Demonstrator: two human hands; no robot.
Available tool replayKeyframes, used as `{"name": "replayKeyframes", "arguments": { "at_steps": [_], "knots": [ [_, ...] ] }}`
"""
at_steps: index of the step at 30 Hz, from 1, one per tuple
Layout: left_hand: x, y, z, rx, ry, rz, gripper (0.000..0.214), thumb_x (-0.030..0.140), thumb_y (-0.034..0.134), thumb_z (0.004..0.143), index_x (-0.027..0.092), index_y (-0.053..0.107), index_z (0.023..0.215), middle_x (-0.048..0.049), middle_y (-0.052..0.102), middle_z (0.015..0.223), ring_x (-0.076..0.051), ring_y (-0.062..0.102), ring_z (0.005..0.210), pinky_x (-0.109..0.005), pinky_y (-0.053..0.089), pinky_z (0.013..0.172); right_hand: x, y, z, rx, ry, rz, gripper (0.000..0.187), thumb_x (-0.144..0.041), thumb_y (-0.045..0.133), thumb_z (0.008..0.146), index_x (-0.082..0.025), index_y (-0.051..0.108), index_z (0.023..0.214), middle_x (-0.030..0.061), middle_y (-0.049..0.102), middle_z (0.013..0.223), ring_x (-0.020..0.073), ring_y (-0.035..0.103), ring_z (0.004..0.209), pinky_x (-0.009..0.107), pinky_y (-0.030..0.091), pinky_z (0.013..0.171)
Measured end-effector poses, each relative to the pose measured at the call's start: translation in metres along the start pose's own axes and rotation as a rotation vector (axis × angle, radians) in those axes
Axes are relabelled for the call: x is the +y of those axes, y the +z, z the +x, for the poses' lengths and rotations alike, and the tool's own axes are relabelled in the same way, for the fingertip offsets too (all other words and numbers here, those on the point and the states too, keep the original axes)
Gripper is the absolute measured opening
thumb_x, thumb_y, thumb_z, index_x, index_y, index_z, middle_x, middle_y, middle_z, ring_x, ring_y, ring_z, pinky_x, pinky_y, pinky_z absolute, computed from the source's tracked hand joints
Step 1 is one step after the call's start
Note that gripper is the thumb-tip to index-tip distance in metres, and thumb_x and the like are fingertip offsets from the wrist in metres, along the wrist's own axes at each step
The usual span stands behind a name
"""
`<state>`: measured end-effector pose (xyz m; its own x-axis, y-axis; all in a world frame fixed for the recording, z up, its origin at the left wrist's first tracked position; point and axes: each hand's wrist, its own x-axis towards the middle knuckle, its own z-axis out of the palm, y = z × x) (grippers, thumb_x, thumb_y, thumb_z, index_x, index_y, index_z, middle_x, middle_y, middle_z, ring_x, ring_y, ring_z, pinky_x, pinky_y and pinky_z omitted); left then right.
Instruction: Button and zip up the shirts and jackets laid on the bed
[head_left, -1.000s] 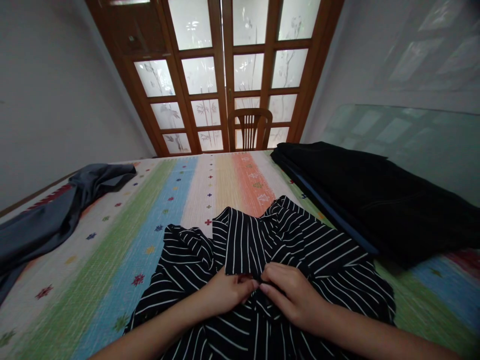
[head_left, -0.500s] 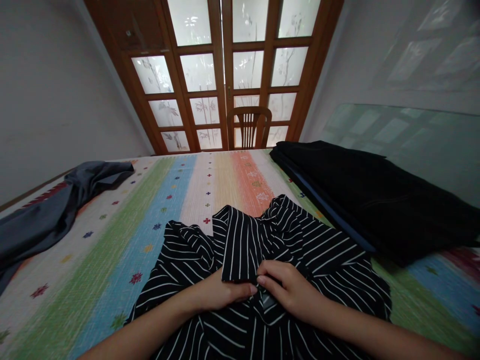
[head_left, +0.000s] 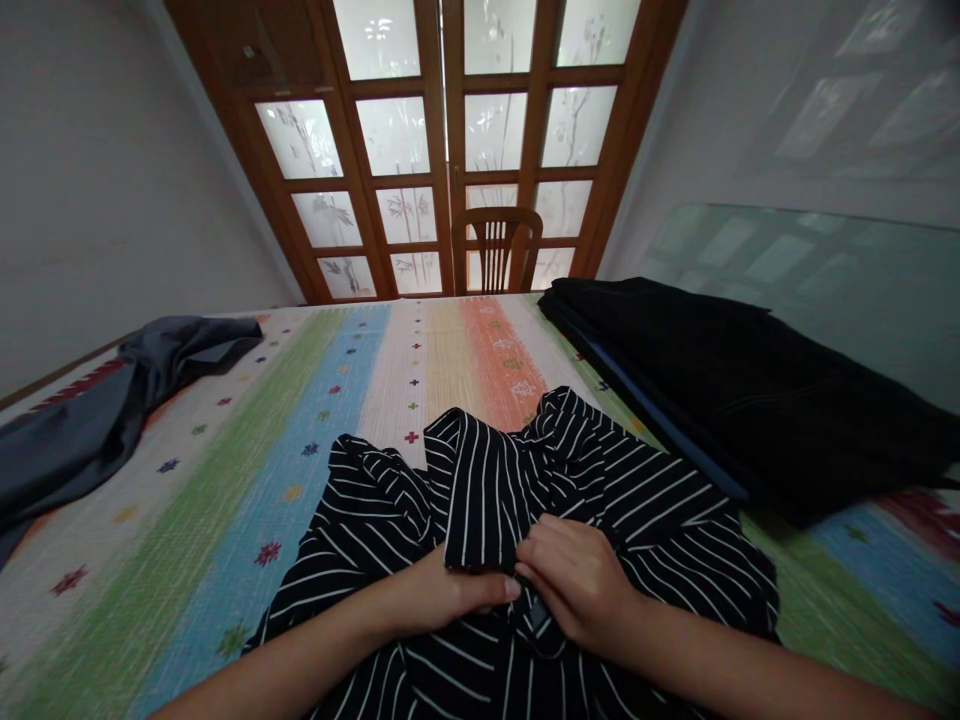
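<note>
A black shirt with thin white stripes point(head_left: 645, 480) lies rumpled on the table right in front of me, its collar point(head_left: 480, 490) standing up in the middle. My left hand point(head_left: 450, 592) is closed on the shirt just under the collar's edge, its thumb on top and its other fingers hidden beneath the cloth. Close against it, my right hand point(head_left: 574, 575) has its fingers curled round the cloth by the collar's right end. The two hands nearly meet at the neck opening. What lies between the fingertips is too small to make out.
A stack of folded black garments point(head_left: 750, 390), with a blue one beneath, lies on the right. A dark grey garment point(head_left: 97, 420) is spread at the left edge. The striped tablecloth point(head_left: 300, 400) covers the table. Beyond its far edge stands a wooden chair point(head_left: 495, 245) before glazed doors point(head_left: 405, 150).
My right hand has curled its fingers in more and turned its back upward. My left hand stays in nearly the same place, and the shirt has hardly shifted.
</note>
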<state>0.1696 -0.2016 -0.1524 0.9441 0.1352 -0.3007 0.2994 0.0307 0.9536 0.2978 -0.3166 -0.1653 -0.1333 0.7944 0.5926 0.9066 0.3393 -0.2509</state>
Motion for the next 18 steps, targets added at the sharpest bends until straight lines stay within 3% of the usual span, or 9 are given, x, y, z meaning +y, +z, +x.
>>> {"name": "replayKeyframes", "arguments": {
  "at_steps": [3,5,7,9,13,18],
  "knots": [
    [0.001,0.003,-0.002,-0.096,-0.043,-0.195,0.040,0.046,0.058,0.061,0.017,0.033,0.048,0.0088,0.026,0.043,-0.005,0.019,0.041,-0.021,0.014,0.040,0.005,0.000,0.002,0.036,-0.032,-0.054,0.022,-0.015,0.032,0.085,-0.015,0.050,0.071,0.0016,0.048,0.056,0.0133,0.038,0.052,0.026,0.026,0.047],
    [0.004,0.007,-0.005,-0.230,-0.079,-0.254,0.042,0.049,0.062,0.056,0.017,0.037,0.048,0.0094,0.027,0.041,-0.004,0.019,0.038,-0.021,0.012,0.037,0.013,0.001,0.002,0.017,0.036,-0.084,0.024,-0.016,0.031,0.085,-0.016,0.049,0.070,0.0019,0.049,0.057,0.0134,0.040,0.053,0.025,0.027,0.047],
    [0.007,0.013,-0.010,-0.385,-0.144,-0.191,0.044,0.055,0.063,0.053,0.016,0.043,0.049,0.0091,0.030,0.040,-0.003,0.022,0.035,-0.020,0.013,0.034,0.021,0.001,0.002,-0.028,0.146,-0.089,0.025,-0.018,0.030,0.086,-0.016,0.049,0.069,0.0023,0.050,0.059,0.0134,0.044,0.056,0.024,0.030,0.049],
    [0.009,0.018,-0.014,-0.459,-0.192,-0.090,0.050,0.064,0.059,0.050,0.016,0.045,0.049,0.0083,0.033,0.039,-0.004,0.025,0.034,-0.019,0.015,0.032,0.026,0.001,0.002,-0.079,0.227,-0.064,0.024,-0.019,0.030,0.086,-0.017,0.048,0.071,0.0024,0.052,0.062,0.0132,0.047,0.058,0.023,0.033,0.051],
    [0.011,0.019,-0.017,-0.420,-0.194,-0.076,0.053,0.067,0.058,0.048,0.015,0.046,0.053,0.0068,0.040,0.046,-0.003,0.031,0.040,-0.017,0.022,0.037,0.028,-0.001,0.003,-0.099,0.327,0.022,0.022,-0.022,0.029,0.086,-0.018,0.045,0.072,0.0017,0.051,0.064,0.0129,0.048,0.058,0.023,0.036,0.053],
    [0.021,0.004,-0.018,-0.319,-0.093,-0.138,0.043,0.055,0.061,0.057,0.015,0.044,0.053,0.0079,0.035,0.044,-0.003,0.027,0.039,-0.018,0.017,0.037,0.037,-0.006,0.006,0.035,0.565,0.219,0.021,-0.029,0.030,0.086,-0.020,0.042,0.070,-0.0012,0.047,0.061,0.0127,0.047,0.056,0.023,0.038,0.053]
  ]
}}
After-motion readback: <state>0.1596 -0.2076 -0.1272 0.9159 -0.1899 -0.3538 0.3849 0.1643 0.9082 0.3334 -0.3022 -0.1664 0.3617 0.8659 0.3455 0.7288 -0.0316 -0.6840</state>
